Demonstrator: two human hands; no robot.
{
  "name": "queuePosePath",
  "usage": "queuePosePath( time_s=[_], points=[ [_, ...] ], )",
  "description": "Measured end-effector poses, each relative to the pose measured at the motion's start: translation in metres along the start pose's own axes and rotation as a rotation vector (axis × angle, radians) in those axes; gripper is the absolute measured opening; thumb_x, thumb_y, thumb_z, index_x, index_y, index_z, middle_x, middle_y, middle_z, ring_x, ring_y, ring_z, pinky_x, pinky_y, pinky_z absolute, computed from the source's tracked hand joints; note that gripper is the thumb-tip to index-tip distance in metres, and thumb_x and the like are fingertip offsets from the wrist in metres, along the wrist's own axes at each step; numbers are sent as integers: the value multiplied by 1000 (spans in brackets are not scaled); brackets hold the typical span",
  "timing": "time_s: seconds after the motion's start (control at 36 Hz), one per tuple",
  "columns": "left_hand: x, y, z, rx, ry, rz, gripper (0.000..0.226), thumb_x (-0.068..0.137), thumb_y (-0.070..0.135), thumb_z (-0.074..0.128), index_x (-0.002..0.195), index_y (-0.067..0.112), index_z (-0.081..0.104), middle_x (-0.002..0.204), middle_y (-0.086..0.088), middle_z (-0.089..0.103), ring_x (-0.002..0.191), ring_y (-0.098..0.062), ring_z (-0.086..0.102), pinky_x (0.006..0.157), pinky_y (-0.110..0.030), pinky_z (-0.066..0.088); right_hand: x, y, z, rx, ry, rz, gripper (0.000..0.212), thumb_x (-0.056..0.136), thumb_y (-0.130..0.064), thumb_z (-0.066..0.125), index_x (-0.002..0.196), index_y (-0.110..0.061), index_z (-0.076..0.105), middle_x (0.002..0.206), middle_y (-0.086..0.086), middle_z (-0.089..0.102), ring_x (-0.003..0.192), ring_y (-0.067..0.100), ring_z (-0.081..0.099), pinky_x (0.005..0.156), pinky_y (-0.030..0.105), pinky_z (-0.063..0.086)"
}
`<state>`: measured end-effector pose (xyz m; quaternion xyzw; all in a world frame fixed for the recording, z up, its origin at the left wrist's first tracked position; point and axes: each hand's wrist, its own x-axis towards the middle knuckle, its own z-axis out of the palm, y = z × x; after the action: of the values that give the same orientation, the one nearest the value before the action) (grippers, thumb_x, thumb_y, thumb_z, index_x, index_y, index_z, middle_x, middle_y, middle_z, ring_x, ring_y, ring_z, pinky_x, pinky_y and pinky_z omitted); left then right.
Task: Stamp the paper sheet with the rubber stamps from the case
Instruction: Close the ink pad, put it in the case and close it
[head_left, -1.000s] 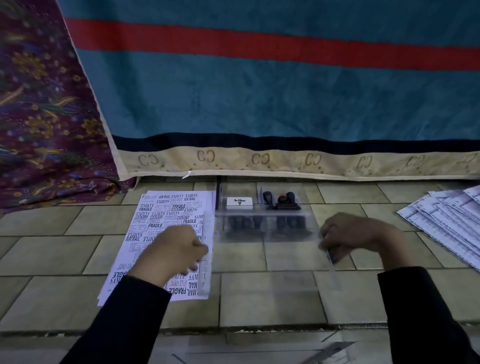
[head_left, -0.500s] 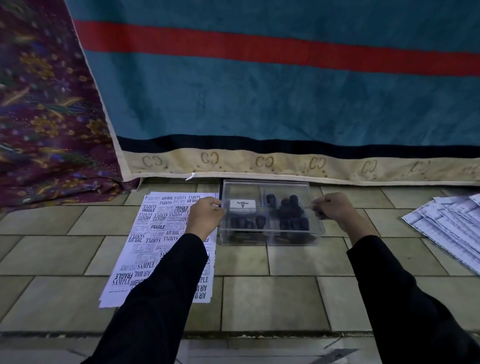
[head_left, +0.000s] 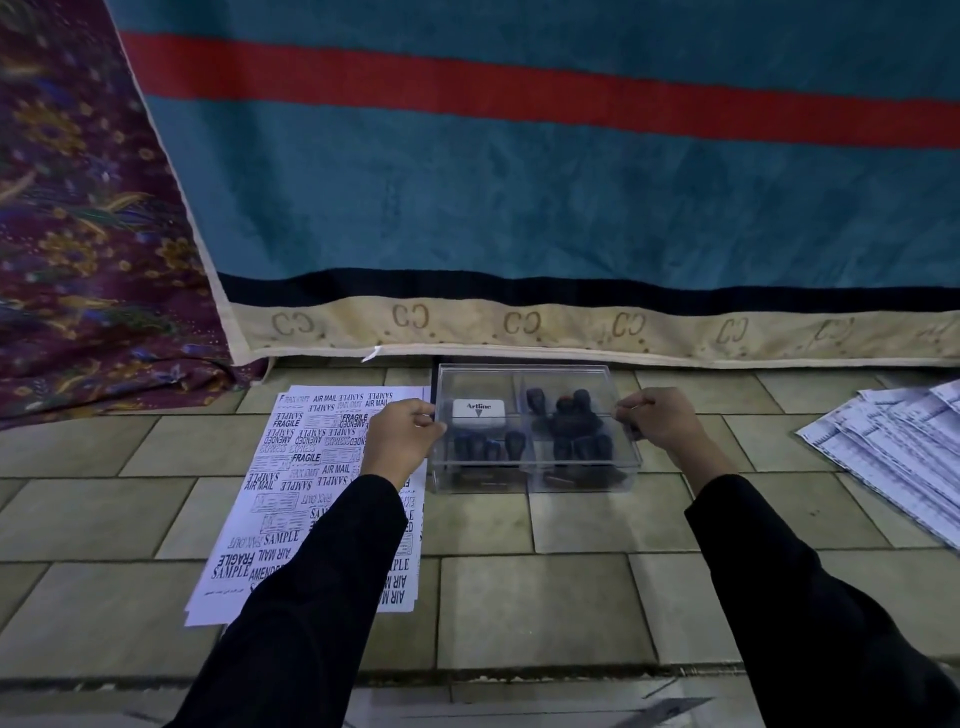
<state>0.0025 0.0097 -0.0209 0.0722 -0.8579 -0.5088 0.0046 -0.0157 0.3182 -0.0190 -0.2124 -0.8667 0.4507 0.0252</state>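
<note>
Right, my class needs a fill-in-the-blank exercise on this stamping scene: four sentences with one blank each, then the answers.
1. The white box inside the clear case bears the word ____.
2. The paper sheet lies to the ____ of the case.
3. The left hand and the right hand each grip a side of the ____.
4. The teal blanket behind has a ____ stripe.
Missing words: Artline; left; case; red.

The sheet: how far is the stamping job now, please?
Done: the sheet is covered with prints such as SAMPLE and FRAGILE. In hand: the left hand and right hand grip the closed case, stamps inside. Left: seemingly only to put the case away.
</note>
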Motion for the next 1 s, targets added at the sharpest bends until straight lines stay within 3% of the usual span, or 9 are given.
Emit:
queuePosePath(
  time_s=[0.14,0.28,0.36,0.47,0.64,0.72,0.81,0.92,1.0],
  points=[
    [1,-2,0,3,-13,-21,30,87,8,67,116,5,66,95,-9,67,81,-27,66,85,-45,57,-3,-2,1,-29,25,-17,6,75,-6,75,75,-6,69,71,11,66,59,23,63,70,36,58],
    [1,-2,-3,6,-26,-21,30,88,9,67,118,5,65,94,-7,66,79,-27,66,82,-44,59,-4,-3,0,-74,46,-19,10,75,-10,77,69,-10,69,64,8,66,50,15,60,52,21,54],
    [1,-3,-3,1,-16,-20,29,88,10,68,117,5,66,94,-8,66,80,-28,67,81,-43,59,-6,-5,-5,-86,-4,-22,3,76,-7,74,75,-5,73,68,11,67,54,19,62,67,30,58],
    [1,-3,-4,-2,-27,-26,31,88,10,69,118,6,66,91,-6,66,79,-27,67,81,-43,59,-12,-8,-14,-52,-118,-20,20,73,12,68,92,9,70,81,18,66,67,27,62,78,43,58],
    [3,-7,-4,-12,-55,-43,36,87,10,69,122,7,64,86,0,66,77,-16,64,68,-31,59,-22,-18,-17,-168,-76,34,13,69,3,78,81,5,72,78,19,71,69,28,69,77,39,59],
    [3,-8,-3,-7,-65,-52,34,88,13,68,122,10,63,103,-9,69,83,-21,66,73,-36,60,-27,-27,-14,-305,-65,55,12,73,-6,76,80,4,74,77,16,74,68,22,70,78,37,59],
    [4,-7,-2,-15,-58,-85,31,88,13,68,119,11,65,97,-8,70,74,-20,68,74,-39,61,-29,-31,-13,-336,-49,57,13,75,-6,74,82,6,73,77,18,74,72,25,72,78,39,59],
    [4,-6,-2,-45,-57,-101,31,87,7,69,117,6,65,89,-10,69,63,-20,64,62,-35,59,-29,-24,-16,-285,-87,88,9,76,-7,75,81,1,74,51,1,64,40,4,59,59,22,56],
    [4,-4,-2,-54,-61,-105,30,86,4,69,116,3,65,91,-14,69,64,-24,63,67,-40,60,-27,-25,-17,-296,-92,140,14,76,-12,75,68,0,73,39,-2,60,33,2,56,42,13,49]
  ],
)
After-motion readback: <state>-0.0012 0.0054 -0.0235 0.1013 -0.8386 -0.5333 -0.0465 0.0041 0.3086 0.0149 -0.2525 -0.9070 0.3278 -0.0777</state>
